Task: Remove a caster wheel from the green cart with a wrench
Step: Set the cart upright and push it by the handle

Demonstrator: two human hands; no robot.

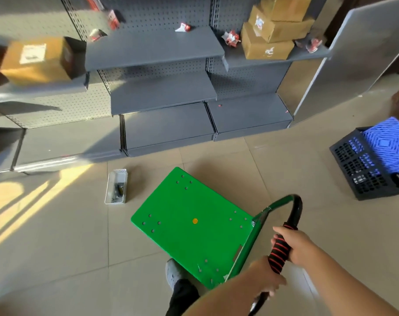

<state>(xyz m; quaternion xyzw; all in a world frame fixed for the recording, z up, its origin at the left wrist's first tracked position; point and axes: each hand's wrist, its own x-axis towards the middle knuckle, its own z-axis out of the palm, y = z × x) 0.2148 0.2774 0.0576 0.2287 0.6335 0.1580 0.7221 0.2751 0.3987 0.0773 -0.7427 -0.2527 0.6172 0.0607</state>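
Grey shelving (162,92) with cardboard boxes (271,30) fills the upper half of the frame, and the green cart (189,224) lies on the tiled floor at lower centre. Both hands curl around its black-and-red handle (281,252) at lower right, the right hand (294,245) higher, the left hand (265,279) lower. A small white tray (116,187) of hardware sits just left of the cart.

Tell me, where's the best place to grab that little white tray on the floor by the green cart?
Probably by its two long side walls, coming down from above. The white tray lies flat on the floor with its open top up and small dark parts inside, so a level grip across its narrow width should keep them from spilling. Both hands are on the green cart handle.
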